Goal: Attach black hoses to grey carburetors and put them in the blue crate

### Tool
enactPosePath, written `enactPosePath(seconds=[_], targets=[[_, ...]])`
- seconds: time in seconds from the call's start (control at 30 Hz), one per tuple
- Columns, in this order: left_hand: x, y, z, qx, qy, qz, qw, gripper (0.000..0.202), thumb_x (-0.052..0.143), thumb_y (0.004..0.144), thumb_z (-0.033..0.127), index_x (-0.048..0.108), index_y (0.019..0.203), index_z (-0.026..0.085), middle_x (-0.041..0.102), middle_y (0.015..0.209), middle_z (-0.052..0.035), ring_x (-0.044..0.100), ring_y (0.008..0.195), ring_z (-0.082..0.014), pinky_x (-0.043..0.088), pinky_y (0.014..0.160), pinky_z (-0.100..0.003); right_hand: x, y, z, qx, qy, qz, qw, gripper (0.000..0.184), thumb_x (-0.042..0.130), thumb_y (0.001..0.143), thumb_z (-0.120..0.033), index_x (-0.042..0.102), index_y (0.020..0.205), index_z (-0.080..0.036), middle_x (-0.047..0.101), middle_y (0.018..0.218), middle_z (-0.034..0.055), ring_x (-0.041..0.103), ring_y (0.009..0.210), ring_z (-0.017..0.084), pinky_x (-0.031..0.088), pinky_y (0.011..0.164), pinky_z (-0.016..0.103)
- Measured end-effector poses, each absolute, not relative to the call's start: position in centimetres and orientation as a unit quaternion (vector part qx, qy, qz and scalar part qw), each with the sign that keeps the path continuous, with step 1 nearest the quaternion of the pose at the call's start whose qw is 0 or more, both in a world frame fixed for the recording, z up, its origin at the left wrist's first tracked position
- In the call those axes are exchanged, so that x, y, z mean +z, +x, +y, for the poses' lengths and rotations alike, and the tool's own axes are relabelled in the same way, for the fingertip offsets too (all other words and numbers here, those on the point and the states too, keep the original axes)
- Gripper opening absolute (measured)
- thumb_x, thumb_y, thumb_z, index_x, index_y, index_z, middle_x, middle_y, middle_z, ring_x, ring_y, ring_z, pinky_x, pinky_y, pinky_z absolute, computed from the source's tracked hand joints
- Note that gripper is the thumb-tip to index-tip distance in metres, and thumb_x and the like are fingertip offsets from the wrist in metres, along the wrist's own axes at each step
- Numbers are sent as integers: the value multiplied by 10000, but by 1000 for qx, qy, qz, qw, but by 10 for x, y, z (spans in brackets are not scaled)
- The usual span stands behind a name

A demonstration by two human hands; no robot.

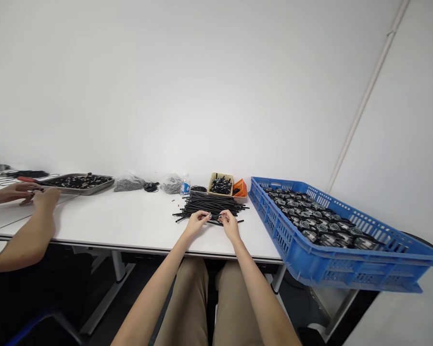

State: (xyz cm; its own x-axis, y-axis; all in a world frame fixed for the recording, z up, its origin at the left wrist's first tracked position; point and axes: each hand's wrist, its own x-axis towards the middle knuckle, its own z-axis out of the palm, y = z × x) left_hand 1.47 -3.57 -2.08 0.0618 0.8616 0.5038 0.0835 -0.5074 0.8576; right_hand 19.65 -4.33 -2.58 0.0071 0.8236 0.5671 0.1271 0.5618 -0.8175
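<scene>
My left hand and my right hand are close together over the near edge of a pile of thin black rods. The fingertips of both hands are pinched. A small dark piece lies at the fingertips, too small to name, and I cannot tell whether it is one part or two. Just behind the pile are a yellow basket of black parts, an orange basket and a clear bottle with a blue label.
To the right, a large blue crate holds rows of black-and-silver parts. Along the wall lie plastic bags of small parts and a metal tray of black pieces. At far left, a co-worker's hands handle something near a red-handled tool.
</scene>
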Motion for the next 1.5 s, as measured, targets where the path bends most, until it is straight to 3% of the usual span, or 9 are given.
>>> enactPosePath(seconds=[0.47, 0.93, 1.27, 1.5], targets=[[-16, 15, -41, 571, 644, 361, 358, 478, 756, 649, 609, 728, 800, 157, 745, 798, -85, 657, 712, -204, 511, 665, -323, -29, 198, -41, 259, -390, -660, 588, 169, 513, 837, -397, 570, 871, -242, 668, 695, 21, 663, 701, 222, 510, 721, 334], [-15, 15, -43, 574, 644, 350, 365, 432, 761, 672, 557, 724, 812, 149, 733, 800, -82, 648, 709, -197, 500, 652, -310, -24, 198, -47, 244, -402, -685, 556, 229, 467, 883, -401, 546, 745, -237, 674, 667, 22, 651, 700, 222, 459, 708, 313], [-21, 17, -37, 590, 648, 359, 320, 404, 752, 675, 522, 688, 813, 148, 709, 768, -59, 621, 649, -166, 482, 615, -285, -27, 197, -44, 254, -406, -696, 535, 295, 439, 880, -374, 502, 634, -223, 653, 634, 19, 586, 625, 173, 432, 651, 272], [-21, 17, -40, 602, 661, 366, 259, 291, 745, 708, 418, 673, 829, 164, 682, 855, -55, 604, 649, -145, 490, 609, -270, -28, 196, -44, 265, -411, -696, 525, 377, 416, 908, -395, 502, 584, -222, 640, 552, 18, 588, 563, 161, 434, 623, 260]])
